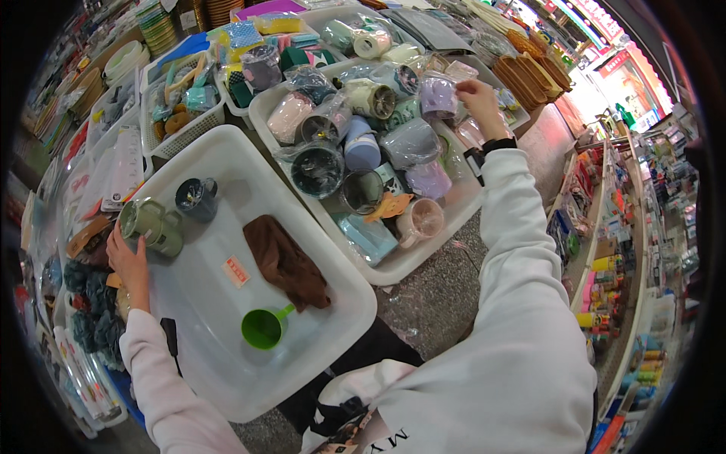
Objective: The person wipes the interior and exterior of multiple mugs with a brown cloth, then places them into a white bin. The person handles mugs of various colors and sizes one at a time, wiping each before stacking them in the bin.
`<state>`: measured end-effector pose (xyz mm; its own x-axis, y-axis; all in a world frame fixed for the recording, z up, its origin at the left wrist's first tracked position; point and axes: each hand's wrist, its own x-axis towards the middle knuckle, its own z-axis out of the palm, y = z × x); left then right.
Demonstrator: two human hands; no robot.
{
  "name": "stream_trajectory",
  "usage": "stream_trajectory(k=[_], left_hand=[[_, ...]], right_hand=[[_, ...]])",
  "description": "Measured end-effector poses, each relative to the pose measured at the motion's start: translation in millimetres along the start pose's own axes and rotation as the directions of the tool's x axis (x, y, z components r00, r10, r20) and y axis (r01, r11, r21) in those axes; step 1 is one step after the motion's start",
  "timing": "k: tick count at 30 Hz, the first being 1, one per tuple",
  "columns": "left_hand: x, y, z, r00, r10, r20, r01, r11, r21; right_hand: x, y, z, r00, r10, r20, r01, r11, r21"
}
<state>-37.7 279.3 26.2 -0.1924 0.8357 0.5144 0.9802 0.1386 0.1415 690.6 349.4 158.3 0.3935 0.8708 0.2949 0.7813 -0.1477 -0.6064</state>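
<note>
My left hand has its fingers against the lower side of green plastic mugs at the left of a white tub; whether it grips them cannot be told. A dark blue mug stands beside them. A brown cloth, an orange-and-white label and a bright green cup lie in the same tub. At the upper right, my right hand reaches over a second white tub, its fingertips at the edge of a lilac cup in clear wrap. Its hold is unclear.
Wrapped cups fill the second tub, with a light blue box near its front corner. A white basket of small goods stands behind the first tub. Woven baskets are at the upper right; stocked shelves run down the right side.
</note>
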Motion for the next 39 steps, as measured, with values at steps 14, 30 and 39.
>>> stream_trajectory(k=[14,30,39], left_hand=[[-48,34,-58,0.998,0.056,0.027,-0.048,0.971,-0.234],[-102,238,-130,0.863,0.261,0.433,0.477,-0.139,-0.868],[-138,217,-143,0.837,0.183,0.515,0.532,-0.056,-0.845]], right_hand=[[55,12,39,0.697,-0.527,0.486,0.717,0.507,-0.478],[-184,-124,42,0.637,-0.319,0.702,-0.554,0.443,0.705],[-275,-171,106,0.525,-0.451,0.722,-0.419,0.601,0.68]])
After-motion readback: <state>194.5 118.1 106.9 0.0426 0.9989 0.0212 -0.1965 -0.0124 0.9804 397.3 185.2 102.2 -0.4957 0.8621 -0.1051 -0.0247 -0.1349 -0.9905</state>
